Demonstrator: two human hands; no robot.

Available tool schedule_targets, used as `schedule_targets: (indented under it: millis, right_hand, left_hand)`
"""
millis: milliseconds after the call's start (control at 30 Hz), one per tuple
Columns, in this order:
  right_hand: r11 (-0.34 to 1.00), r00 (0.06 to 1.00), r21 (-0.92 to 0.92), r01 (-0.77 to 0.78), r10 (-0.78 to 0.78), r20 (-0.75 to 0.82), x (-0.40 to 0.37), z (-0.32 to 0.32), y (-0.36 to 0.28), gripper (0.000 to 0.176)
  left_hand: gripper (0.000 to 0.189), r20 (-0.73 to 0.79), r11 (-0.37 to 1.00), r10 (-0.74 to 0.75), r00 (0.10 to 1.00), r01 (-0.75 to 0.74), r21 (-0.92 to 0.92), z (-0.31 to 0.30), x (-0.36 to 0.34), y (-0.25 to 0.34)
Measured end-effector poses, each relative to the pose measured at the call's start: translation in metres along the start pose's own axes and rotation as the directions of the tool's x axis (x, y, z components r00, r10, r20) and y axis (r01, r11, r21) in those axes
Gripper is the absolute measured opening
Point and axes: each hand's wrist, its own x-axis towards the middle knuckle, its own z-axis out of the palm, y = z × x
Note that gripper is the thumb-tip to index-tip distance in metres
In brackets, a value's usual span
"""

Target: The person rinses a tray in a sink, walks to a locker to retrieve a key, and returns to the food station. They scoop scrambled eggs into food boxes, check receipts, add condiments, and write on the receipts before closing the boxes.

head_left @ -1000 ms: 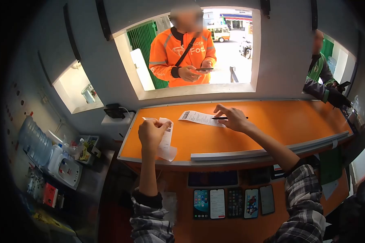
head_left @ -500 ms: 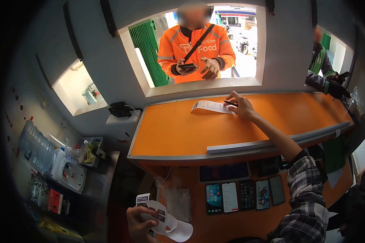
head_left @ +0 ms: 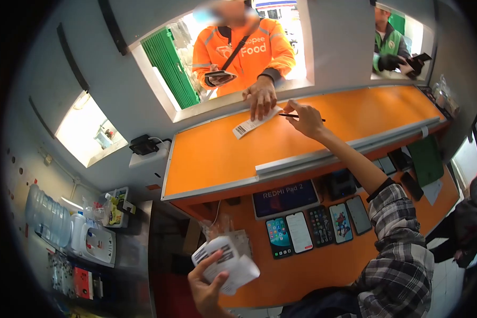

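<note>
My right hand (head_left: 305, 120) is closed on a dark pen (head_left: 297, 116) above the orange counter (head_left: 212, 153), close to one end of a printed receipt (head_left: 246, 127). A hand (head_left: 262, 98) of the person in orange lies on that receipt. Lower down, my left hand (head_left: 209, 283) grips a curled bundle of white printed paper (head_left: 233, 267) between thumb and fingers.
Beyond the window, a person in an orange jacket (head_left: 244, 53) holds a phone; another in green (head_left: 389, 45) stands at the right window. Several phones (head_left: 300, 232) and a tablet box (head_left: 285, 197) are on the lower shelf. A water jug (head_left: 47, 214) is at left.
The person in orange has reached down onto the receipt, which now lies at a different angle. My left hand has turned its papers. The whole view has shifted.
</note>
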Motion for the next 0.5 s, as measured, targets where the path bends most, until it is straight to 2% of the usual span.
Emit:
schedule_targets:
  millis: [67,100,133,200,267,333,367,400,467,500]
  right_hand:
    - [0.969,0.994,0.248,0.017,0.01,-0.107,-0.038,-0.034,-0.022,0.025]
    - [0.892,0.995,0.448,-0.054,0.085,-0.049,-0.07,-0.063,-0.046,0.024]
    - [0.783,0.989,0.612,-0.113,0.147,-0.005,-0.109,-0.093,-0.067,0.023]
    - [0.446,0.987,0.881,-0.16,0.104,0.126,-0.197,-0.133,-0.079,0.031]
    - [0.544,0.964,0.797,-0.264,0.164,0.207,-0.284,-0.181,-0.084,0.041]
    - [0.233,0.844,0.889,-0.394,0.476,0.249,-0.369,-0.224,-0.09,0.046]
    - [0.256,0.808,0.884,-0.39,0.556,0.196,-0.406,-0.252,-0.093,0.046]
    - [0.285,0.764,0.86,-0.424,0.622,0.17,-0.445,-0.282,-0.097,0.051]
    - [0.323,0.665,0.824,-0.464,0.742,0.083,-0.523,-0.322,-0.106,0.055]
    - [0.267,0.561,0.828,-0.493,0.825,0.069,-0.564,-0.336,-0.109,0.06]
  left_hand:
    - [0.044,0.174,0.994,0.025,0.984,-0.044,0.104,0.04,0.01,0.001]
    - [0.043,0.245,0.992,0.0,0.97,-0.031,0.119,0.064,0.011,0.001]
    - [0.042,0.331,0.992,-0.008,0.944,-0.033,0.121,0.09,0.01,-0.002]
    - [0.042,0.479,0.996,-0.001,0.878,-0.043,0.08,0.143,-0.002,-0.01]
    - [0.042,0.637,0.999,0.016,0.771,-0.041,0.024,0.199,-0.021,-0.016]
    - [0.044,0.778,0.996,0.067,0.625,-0.094,-0.01,0.259,-0.053,-0.021]
    - [0.044,0.841,1.0,0.005,0.542,-0.008,-0.001,0.289,-0.074,-0.02]
    - [0.044,0.889,1.0,0.009,0.458,0.01,-0.015,0.321,-0.1,-0.023]
    - [0.043,0.976,0.998,0.004,0.217,0.061,-0.017,0.382,-0.152,-0.029]
    - [0.042,0.991,0.998,0.052,0.127,0.013,-0.054,0.411,-0.183,-0.029]
